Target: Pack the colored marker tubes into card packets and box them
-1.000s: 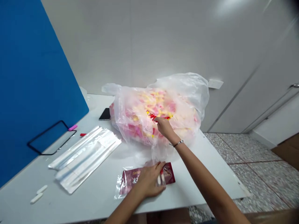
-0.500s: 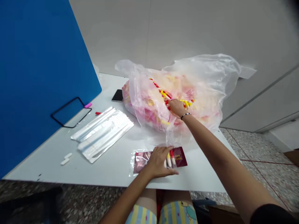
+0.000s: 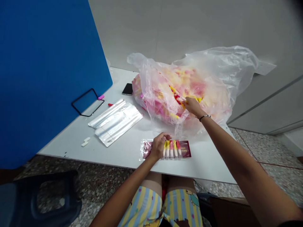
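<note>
My left hand (image 3: 159,145) is over a flat clear packet (image 3: 186,149) with a dark red card inside. Its fingers are curled together, and what they hold, if anything, is hidden. Red and yellow marker-like sticks (image 3: 171,149) with white tapered ends lie side by side in the packet, right of that hand. My right hand (image 3: 193,106) is closed at the opening of a big translucent plastic bag (image 3: 161,105). A small pale marker-like stick (image 3: 181,99) shows at its fingertips. More red and yellow sticks fill the bag.
Flat clear plastic sleeves (image 3: 118,123) lie on the white table (image 3: 71,143). Behind them are a phone (image 3: 127,89), a pink piece (image 3: 101,97) and a red piece (image 3: 110,104). Two white pieces (image 3: 85,142) are at left, near a black wire frame (image 3: 87,102) by a blue panel (image 3: 52,69).
My left hand has gone from spread fingers on the packet to curled ones, uncovering more sticks. My right hand has drawn back slightly at the bag opening, with a pale stick now showing. The view has shifted.
</note>
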The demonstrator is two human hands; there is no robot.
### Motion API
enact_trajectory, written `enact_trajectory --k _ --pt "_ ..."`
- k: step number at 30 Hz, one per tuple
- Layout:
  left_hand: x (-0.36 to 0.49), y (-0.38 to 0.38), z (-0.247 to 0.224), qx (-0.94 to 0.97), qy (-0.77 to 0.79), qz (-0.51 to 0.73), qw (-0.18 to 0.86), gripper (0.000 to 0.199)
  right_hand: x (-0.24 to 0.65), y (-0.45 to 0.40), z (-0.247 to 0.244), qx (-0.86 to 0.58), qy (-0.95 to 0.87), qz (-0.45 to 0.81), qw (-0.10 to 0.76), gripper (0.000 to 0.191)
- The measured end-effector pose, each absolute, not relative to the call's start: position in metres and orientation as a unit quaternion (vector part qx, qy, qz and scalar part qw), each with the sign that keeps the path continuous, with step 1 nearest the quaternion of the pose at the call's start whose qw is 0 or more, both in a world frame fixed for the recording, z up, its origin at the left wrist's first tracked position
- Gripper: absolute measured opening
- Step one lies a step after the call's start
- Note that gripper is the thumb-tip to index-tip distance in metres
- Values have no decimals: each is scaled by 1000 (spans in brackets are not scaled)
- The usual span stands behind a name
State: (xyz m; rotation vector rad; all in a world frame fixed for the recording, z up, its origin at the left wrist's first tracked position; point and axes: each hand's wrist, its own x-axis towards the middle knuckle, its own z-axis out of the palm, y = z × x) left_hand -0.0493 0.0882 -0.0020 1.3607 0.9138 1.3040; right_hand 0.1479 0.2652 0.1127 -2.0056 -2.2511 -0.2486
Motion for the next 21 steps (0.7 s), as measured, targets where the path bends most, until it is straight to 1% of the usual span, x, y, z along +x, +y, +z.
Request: enact_trajectory --k 1,2,4,5,7,9,10,12,14,16,19,20,21 --pt "-49 88 -2 547 390 550 496 52 151 258 115 -664 -734 -79 119 23" --pt "-49 89 -2 530 404 559 493 55 154 248 117 -657 -724 -68 200 23" --pt "-49 91 -1 498 432 573 487 60 159 220 123 -604 -698 -22 383 21" --pt "-49 92 -1 485 444 578 484 61 161 201 126 -567 -685 6 457 21" --pt "-50 94 1 467 463 590 468 61 166 157 128 -519 -668 57 530 23" --pt "-52 93 2 472 472 603 436 57 172 110 118 -536 -616 43 576 26" --pt "-52 91 3 491 472 604 414 55 177 88 108 -564 -600 40 566 25" --pt "-52 84 4 562 460 584 363 49 187 52 78 -619 -611 68 489 24" --pt "-48 74 7 672 414 521 325 44 196 30 42 -659 -642 104 378 23" --pt "-40 64 10 778 343 432 300 38 203 21 11 -675 -662 79 316 24" --pt "-23 56 15 871 276 320 252 24 206 21 -14 -685 -662 24 303 28" --pt "-18 56 16 883 282 296 230 23 206 21 -16 -688 -658 11 307 29" --pt "-13 58 17 891 299 272 209 29 207 22 -16 -691 -651 3 313 29"
